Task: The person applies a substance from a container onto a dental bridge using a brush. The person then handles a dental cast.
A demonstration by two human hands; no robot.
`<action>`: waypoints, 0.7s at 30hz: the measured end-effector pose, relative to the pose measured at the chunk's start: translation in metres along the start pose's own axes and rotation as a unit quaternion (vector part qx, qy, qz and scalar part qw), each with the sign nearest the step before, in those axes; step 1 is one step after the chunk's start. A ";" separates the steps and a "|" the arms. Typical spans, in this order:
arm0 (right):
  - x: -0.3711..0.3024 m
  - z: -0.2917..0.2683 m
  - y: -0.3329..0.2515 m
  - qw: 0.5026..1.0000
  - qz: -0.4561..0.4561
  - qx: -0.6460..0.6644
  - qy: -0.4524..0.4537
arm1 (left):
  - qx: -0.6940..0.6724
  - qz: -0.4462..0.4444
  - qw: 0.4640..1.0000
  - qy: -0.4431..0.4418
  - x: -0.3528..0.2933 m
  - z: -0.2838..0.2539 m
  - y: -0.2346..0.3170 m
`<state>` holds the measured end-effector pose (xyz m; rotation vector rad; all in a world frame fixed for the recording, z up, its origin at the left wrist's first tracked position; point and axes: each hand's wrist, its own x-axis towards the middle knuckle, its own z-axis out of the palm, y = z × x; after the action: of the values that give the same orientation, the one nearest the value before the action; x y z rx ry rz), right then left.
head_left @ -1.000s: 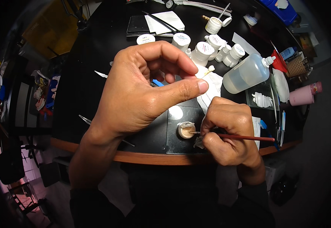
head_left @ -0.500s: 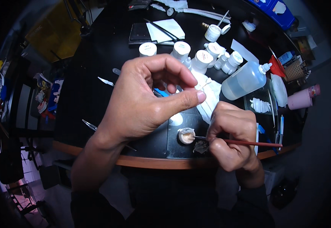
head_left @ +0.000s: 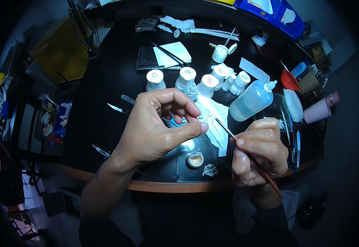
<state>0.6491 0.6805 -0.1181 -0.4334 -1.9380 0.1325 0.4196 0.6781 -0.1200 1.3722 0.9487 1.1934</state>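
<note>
1. Head cam, left hand (head_left: 146,131): thumb and forefinger are pinching a small pale piece (head_left: 209,115), which pokes out toward 1 o'clock. Hard to make out its shape over the white tissue (head_left: 218,138).
2. Right hand (head_left: 262,150): fingers gripping a red-brown brush (head_left: 228,131) like a pen, handle toward 5 o'clock, tip toward 10–11.
3. Key bit: the piece sits just past the brush tip, around 10 o'clock from it. Touching? Can't tell from this angle. Left hand's obviously nearer, and its thumb crowds the piece.
4. From the tip, there's a little jar (head_left: 195,166) of beige stuff at 7 o'clock, with a crumpled scrap (head_left: 210,170) at its 4 o'clock.
5. Squeeze bottle (head_left: 248,103) is at 2 o'clock from the tip; white-lidded jars (head_left: 207,86) stand at 12 on the black table (head_left: 101,88), beyond the left fingers.
</note>
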 end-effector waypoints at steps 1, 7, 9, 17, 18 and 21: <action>0.000 0.001 0.001 1.000 0.003 -0.002 -0.002 | 0.001 0.000 1.000 0.001 0.000 0.000 0.000; 0.000 0.004 0.002 1.000 0.010 -0.004 -0.003 | 0.023 0.016 1.000 0.004 0.000 -0.001 0.000; 0.000 0.003 0.002 1.000 0.009 -0.003 0.000 | 0.023 0.019 1.000 0.005 0.000 0.000 0.001; 0.000 0.001 0.000 1.000 0.019 -0.008 -0.008 | 0.022 0.011 1.000 0.015 -0.001 0.000 -0.001; 0.000 0.001 0.000 1.000 0.019 -0.008 -0.008 | 0.022 0.011 1.000 0.014 -0.001 0.000 -0.002; 0.001 0.000 -0.001 1.000 0.022 -0.003 -0.011 | 0.022 0.009 1.000 0.010 0.000 -0.001 -0.001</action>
<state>0.6484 0.6800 -0.1175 -0.4821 -1.9516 0.1603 0.4189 0.6779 -0.1211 1.4084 0.9845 1.2080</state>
